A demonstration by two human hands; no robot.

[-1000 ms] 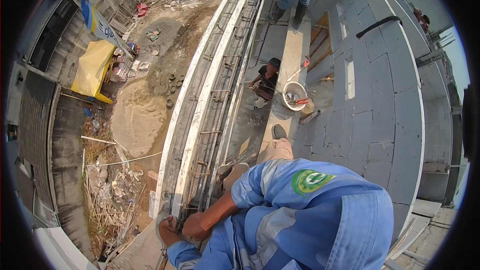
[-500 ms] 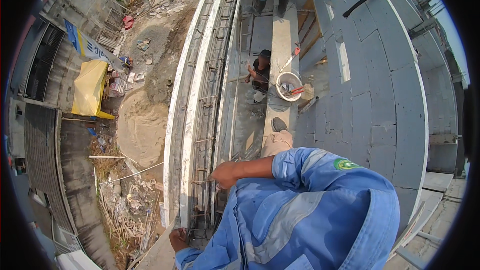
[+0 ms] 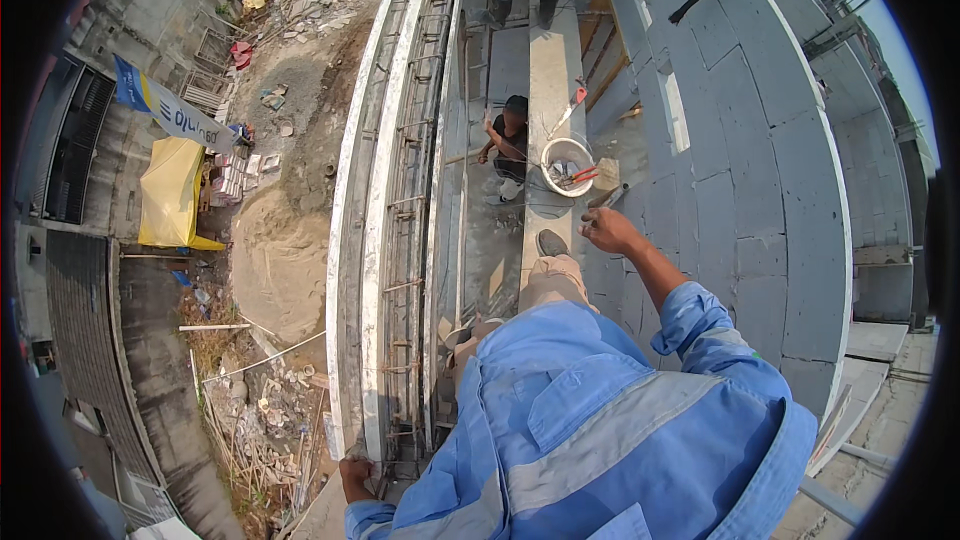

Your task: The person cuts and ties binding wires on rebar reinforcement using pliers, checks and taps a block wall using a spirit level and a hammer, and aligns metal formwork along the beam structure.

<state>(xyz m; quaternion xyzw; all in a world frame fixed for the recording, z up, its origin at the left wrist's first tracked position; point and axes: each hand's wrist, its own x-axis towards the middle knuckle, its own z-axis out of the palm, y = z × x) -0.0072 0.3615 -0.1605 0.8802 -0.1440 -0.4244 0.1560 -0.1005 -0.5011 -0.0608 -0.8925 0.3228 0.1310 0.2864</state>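
My right hand point(image 3: 610, 230) is held out over the right side of the walkway plank point(image 3: 553, 60), close to the grey block wall. Its fingers are closed; a small greyish piece shows at them, too unclear to name. Just beyond it stands a white bucket point(image 3: 549, 180) with red-handled tools point(image 3: 584, 175) inside. At lower left my left hand point(image 3: 355, 478) has its fingers curled at the near end of the white-edged formwork board point(image 3: 372, 360); what they grip is hidden. Rebar point(image 3: 405, 285) with ties runs along the formwork channel.
A person point(image 3: 511, 130) crouches below, left of the plank; another person's booted legs point(image 3: 547, 2) stand at its far end. The grey block wall point(image 3: 740, 170) rises on the right. Left of the formwork, a drop falls to a sand heap point(image 3: 275, 250) and a yellow tarp point(image 3: 170, 195).
My right hand has left the rebar and swung right, across my body, to beside the bucket. The left hand stays near the formwork end. My view has shifted slightly.
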